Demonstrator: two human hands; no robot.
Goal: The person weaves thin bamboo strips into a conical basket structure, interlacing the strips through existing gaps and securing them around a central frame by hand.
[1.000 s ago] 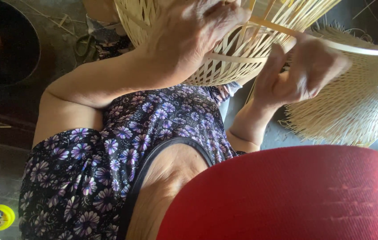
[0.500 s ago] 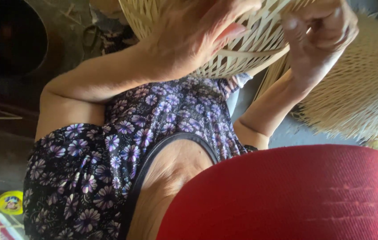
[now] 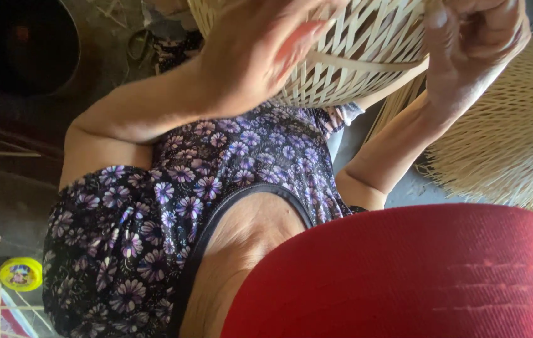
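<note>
Left hand (image 3: 260, 59): pressed on woven basket (image 3: 354, 56), now raised higher.
Right hand (image 3: 473, 47): clamped on bamboo strip (image 3: 366, 62) (drawn toward 3 o'clock), weaving continues.

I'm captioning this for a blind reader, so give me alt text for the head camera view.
Two bare hands hold a pale woven basket: the left hand presses flat on its side, the right hand grips near its rim. Below are a floral dress and red cloth; a second woven basket lies at right.
</note>
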